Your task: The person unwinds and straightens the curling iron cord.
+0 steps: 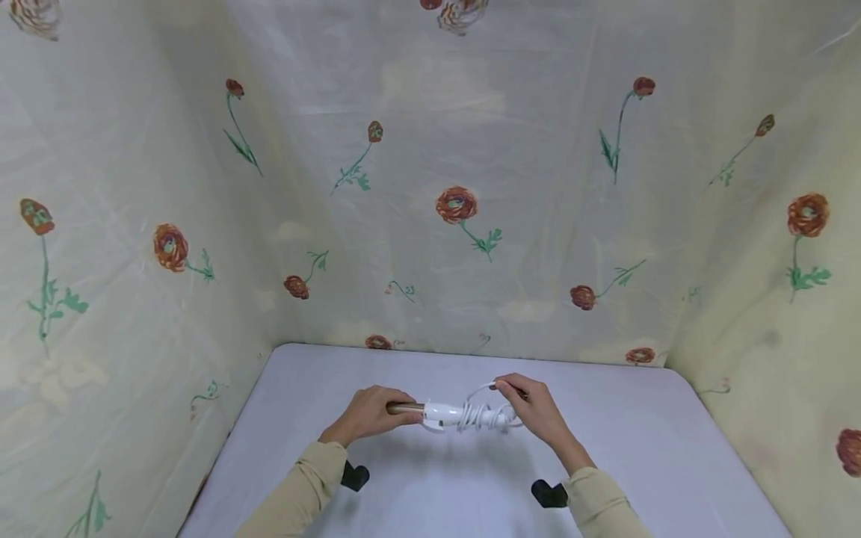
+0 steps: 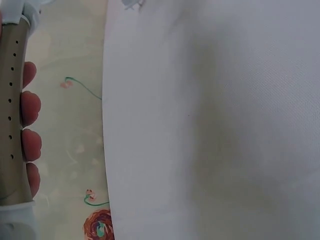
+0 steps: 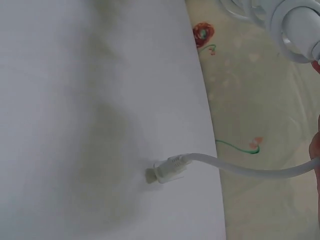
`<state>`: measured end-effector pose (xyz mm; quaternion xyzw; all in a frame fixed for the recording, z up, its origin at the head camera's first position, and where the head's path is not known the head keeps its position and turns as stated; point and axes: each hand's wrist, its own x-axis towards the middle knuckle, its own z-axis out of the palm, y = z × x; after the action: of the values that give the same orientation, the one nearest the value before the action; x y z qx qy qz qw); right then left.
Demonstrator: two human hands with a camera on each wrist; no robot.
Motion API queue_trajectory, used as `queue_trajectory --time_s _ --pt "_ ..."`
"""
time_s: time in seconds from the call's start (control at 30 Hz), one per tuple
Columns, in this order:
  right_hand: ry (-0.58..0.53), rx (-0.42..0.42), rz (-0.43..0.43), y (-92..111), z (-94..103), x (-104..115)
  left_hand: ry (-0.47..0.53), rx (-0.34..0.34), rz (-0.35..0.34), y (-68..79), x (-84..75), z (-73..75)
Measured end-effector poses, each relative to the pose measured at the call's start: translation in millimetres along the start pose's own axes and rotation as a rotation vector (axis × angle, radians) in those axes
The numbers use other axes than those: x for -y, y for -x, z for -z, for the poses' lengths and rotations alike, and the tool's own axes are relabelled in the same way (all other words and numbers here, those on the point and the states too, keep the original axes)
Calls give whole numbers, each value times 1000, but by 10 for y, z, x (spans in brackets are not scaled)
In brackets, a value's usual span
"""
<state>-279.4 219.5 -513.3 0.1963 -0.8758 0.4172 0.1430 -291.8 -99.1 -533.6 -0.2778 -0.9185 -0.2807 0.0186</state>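
Note:
A curling iron with a white handle (image 1: 444, 414) and a bronze barrel (image 2: 11, 100) is held level above the table. My left hand (image 1: 377, 410) grips the barrel, its fingertips (image 2: 31, 107) showing along one side beside a row of small holes. White cord (image 1: 476, 416) is wound in several loops around the handle. My right hand (image 1: 534, 407) pinches the cord near the handle's end. From that hand a free length of cord (image 3: 250, 172) runs to a white plug (image 3: 170, 169), which hangs over the table with a dull tip.
The white table (image 1: 417, 501) stretches below both hands. Curtains with a flower print (image 1: 525, 149) rise behind it and at both sides. Black pieces (image 1: 355, 476) show beside each sleeve cuff.

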Motion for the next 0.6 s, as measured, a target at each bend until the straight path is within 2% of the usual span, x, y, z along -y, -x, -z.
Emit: queue_trajectory --time_s 0.27,0.5,0.6 --pt "-48 29 -123 36 -10 -33 24 -8 -7 24 25 -37" --pt "-58 16 -123 81 -122 -84 77 -6 -9 2 -25 15" --pt "-39 -1 -158 130 -196 -87 82 -12 0 -7 -36 16"
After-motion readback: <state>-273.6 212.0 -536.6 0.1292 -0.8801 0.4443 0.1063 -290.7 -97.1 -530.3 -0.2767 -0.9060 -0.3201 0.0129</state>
